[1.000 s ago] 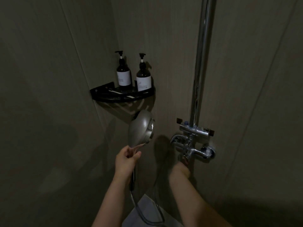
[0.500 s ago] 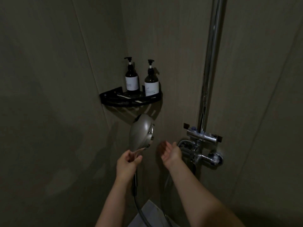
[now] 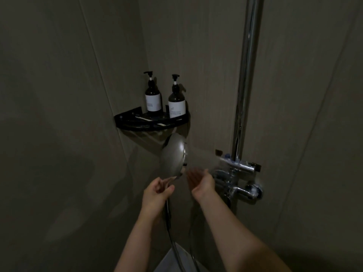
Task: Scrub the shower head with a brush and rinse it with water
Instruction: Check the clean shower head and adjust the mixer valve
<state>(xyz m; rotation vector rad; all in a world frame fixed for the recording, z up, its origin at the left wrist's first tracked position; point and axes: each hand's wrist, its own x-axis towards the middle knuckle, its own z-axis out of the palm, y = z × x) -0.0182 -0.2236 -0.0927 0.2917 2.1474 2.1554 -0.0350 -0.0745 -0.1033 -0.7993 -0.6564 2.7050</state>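
Head view, dim light, shower corner. The shower head [image 3: 173,155] is held upright near the middle of the scene, just below the corner shelf [image 3: 151,124] and left of the tap fitting [image 3: 238,180]. Its rounded grey back is turned toward the camera and left; the spray face is turned right, toward the tap, and is seen only edge-on. The handle at its lower end is gripped by the left hand [image 3: 156,194], fingers and thumb curled round it. A hose [image 3: 169,222] is seen running down from under that hand toward the near bottom edge of the scene.

The right hand [image 3: 202,183] is raised just right of the handle, between the shower head and the tap fitting. Its palm is turned up and left, the fingers are spread and loosely extended, and nothing is held in it. The fingertips are blurred. Contact with the shower head cannot be made out; a narrow dark gap appears to lie between them.

No water stream can be clearly told in the dimness.

Farther back, two dark pump bottles [image 3: 153,95] with white labels are stood upright side by side on the black corner shelf. A thin pale stick-like item is laid on the shelf in front of them; what it is cannot be told. A chrome riser pipe [image 3: 249,75] is seen rising from the tap fitting to the top edge. The walls [image 3: 59,114] are covered in large grey panels.
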